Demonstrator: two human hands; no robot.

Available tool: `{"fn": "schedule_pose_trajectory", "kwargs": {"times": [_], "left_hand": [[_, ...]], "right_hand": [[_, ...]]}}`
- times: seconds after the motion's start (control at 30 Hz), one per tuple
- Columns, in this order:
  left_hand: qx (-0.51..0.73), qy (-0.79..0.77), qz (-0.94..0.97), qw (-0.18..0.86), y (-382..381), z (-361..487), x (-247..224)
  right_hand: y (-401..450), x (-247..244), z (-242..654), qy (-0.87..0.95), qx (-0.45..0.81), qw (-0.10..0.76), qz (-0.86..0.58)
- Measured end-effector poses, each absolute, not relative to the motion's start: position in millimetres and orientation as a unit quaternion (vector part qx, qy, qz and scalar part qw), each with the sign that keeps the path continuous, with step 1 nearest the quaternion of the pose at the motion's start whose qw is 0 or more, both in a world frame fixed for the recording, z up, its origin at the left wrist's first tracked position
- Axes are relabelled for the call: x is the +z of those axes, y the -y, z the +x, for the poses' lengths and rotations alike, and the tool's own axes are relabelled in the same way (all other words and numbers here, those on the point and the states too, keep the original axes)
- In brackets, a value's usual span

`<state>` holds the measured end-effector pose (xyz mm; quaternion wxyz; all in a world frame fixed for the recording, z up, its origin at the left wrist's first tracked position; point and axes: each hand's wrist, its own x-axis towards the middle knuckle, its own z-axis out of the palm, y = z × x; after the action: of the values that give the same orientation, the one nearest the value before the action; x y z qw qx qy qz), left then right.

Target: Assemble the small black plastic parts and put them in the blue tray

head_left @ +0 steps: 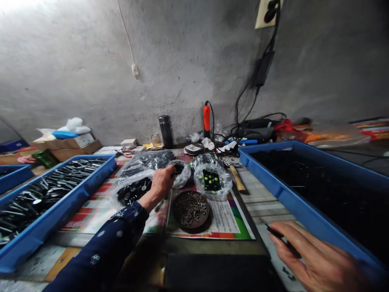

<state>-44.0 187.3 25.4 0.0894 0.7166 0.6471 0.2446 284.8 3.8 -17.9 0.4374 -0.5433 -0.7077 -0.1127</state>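
Note:
My left hand (pixel 161 182) reaches to the mouth of a small clear plastic bag (pixel 183 177) with dark contents. Its fingers are drawn together, and whatever they may hold is hidden. Beside the wrist, another open bag (pixel 133 191) holds black parts with shiny round heads. A brown round dish (pixel 179 221) of small metal pins or screws lies on printed paper. Behind it stands a bag of black pieces with yellow-green dots (pixel 212 180). At lower right, my right hand (pixel 316 255), slightly blurred, is closed on a slim black tool with a thin pointed tip (pixel 284 240).
A blue tray (pixel 94 184) on the left holds many dark metal parts; another blue tray (pixel 282 190) on the right holds black pieces. A wooden handle (pixel 238 179) lies near the bags. A black flask (pixel 165 132) and an orange-handled tool (pixel 206 118) stand along the wall.

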Motion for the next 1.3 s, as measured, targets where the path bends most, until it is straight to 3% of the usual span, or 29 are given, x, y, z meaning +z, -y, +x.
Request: {"fn": "schedule_pose_trajectory", "kwargs": {"times": [0.13, 0.3, 0.43, 0.7, 1.0, 1.3], "left_hand": [[0.344, -0.603, 0.687, 0.216, -153, -36, 33], [0.407, -0.534, 0.613, 0.417, -99, -22, 33], [0.421, -0.501, 0.555, 0.513, -65, -15, 31], [0.48, -0.477, 0.439, 0.591, -31, -10, 22], [0.481, -0.44, 0.387, 0.652, -1, -7, 17], [0.495, -0.426, 0.401, 0.642, 10, -12, 6]], "right_hand": [[-1, -13, 267, 0.756, -0.053, 0.466, -0.456], [7, -7, 244, 0.714, 0.113, 0.498, -0.479], [11, -8, 225, 0.674, 0.254, 0.48, -0.501], [15, -17, 189, 0.57, 0.491, 0.476, -0.455], [26, -22, 166, 0.564, 0.543, 0.453, -0.427], [30, -25, 155, 0.563, 0.56, 0.431, -0.429]]}}
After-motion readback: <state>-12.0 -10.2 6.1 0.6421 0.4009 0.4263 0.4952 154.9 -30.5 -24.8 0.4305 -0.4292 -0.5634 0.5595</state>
